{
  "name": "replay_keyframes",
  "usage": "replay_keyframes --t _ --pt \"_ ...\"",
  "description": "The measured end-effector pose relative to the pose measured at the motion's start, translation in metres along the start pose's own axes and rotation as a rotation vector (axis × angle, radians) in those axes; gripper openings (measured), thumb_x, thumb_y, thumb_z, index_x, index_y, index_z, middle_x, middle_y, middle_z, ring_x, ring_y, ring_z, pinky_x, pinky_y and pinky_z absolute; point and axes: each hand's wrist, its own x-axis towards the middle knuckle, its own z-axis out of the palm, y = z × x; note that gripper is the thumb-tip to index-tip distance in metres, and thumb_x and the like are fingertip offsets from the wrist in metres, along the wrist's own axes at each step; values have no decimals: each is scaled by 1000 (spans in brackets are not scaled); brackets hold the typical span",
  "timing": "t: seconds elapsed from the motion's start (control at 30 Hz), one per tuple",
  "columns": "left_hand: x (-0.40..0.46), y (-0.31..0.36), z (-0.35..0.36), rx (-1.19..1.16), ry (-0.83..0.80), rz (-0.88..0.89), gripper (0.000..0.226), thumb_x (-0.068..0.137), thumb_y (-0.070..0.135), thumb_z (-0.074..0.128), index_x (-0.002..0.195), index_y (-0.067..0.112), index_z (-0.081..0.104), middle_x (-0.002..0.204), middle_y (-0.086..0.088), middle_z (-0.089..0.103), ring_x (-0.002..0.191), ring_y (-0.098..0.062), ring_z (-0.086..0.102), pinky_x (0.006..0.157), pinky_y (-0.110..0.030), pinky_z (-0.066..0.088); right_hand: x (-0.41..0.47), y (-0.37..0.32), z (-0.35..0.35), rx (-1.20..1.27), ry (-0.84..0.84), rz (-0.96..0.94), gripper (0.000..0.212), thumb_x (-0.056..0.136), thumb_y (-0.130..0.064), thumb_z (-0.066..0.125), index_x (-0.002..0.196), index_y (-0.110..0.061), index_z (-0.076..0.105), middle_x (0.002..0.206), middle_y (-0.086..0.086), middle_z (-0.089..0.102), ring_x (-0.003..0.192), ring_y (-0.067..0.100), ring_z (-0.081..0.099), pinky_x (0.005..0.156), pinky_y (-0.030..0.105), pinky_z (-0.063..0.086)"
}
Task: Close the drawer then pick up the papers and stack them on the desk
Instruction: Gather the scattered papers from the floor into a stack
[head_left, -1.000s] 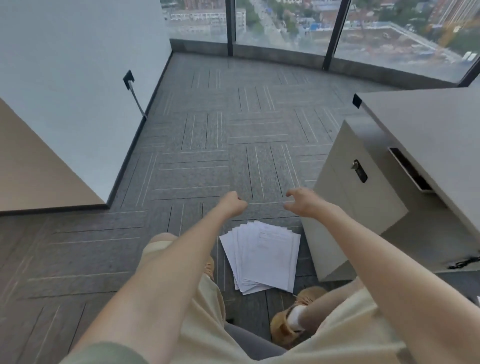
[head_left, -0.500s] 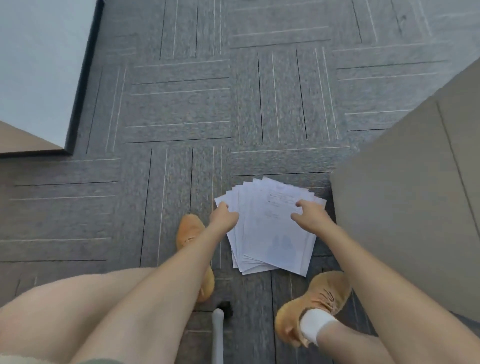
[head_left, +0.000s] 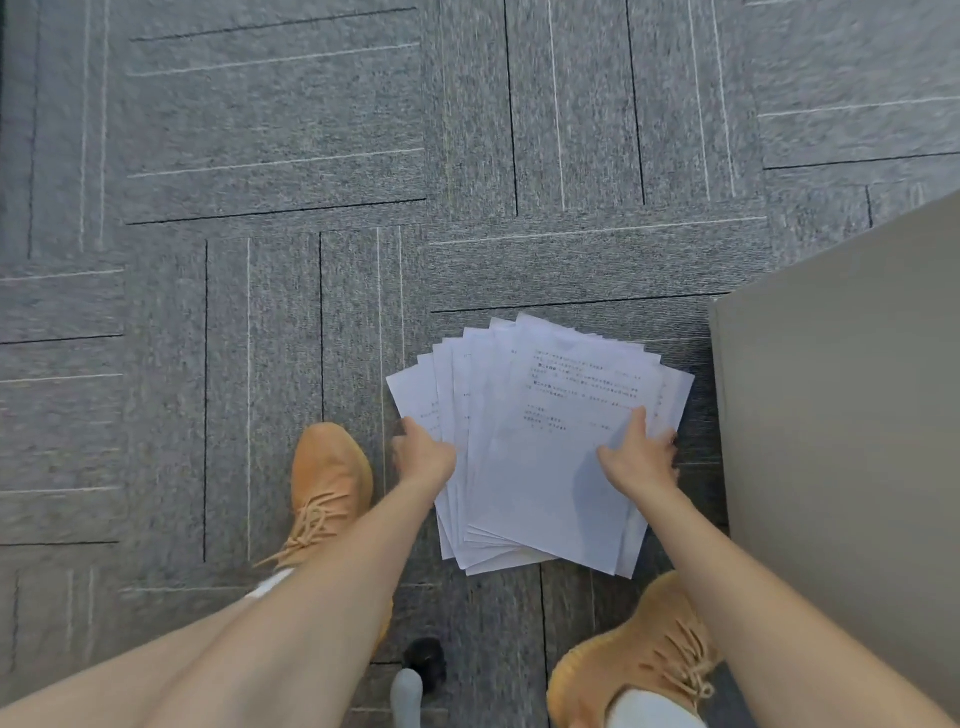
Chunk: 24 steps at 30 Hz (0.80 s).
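I've crouched and brought both hands, left (head_left: 423, 457) and right (head_left: 636, 457), from mid-air onto the papers (head_left: 540, 447) fanned on the floor beside the cabinet (head_left: 841, 415), pinching opposite edges, so lifting can start.

- A grey carpet-tiled floor (head_left: 260, 156) is seen.
- A fanned sheaf of papers (head_left: 540, 447) is spread on it.
- Two orange shoes (head_left: 327, 483) are planted beside the sheaf.
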Motion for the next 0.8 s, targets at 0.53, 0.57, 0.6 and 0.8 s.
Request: replay_keyframes --t 0.53,0.57,0.6,0.8 --pt "-4 10 36 29 66 289 68 83 10 47 147 12 27 147 -13 37 134 -34 37 108 -49 38 5 -2 31 -10 181 -171 69 97 -33 45 155 -16 11 161 27 -4 150 43 0 123 50 7" --pt "-2 8 34 23 68 264 69 81 12 49 146 11 27 147 -14 37 134 -35 36 107 -50 38 7 2 31 -26 178 -154 72 96 -33 45 155 -14 8 161 30 -7 150 44 -3 123 50 4" --pt "-1 6 33 27 53 244 72 80 13 51 147 10 25 150 -15 34 137 -35 34 109 -51 36 9 5 31 -36 156 -138 75 96 -33 45 156 -13 5 160 31 -10 149 44 -6 123 50 1" --pt "-24 6 44 107 -164 213 90 87 23 51 155 15 -8 165 -6 -8 151 -28 8 115 -49 29 7 4 41 -33 64 -144 87 94 -41 48 155 -9 -6 158 30 -18 149 43 -12 123 48 -2"
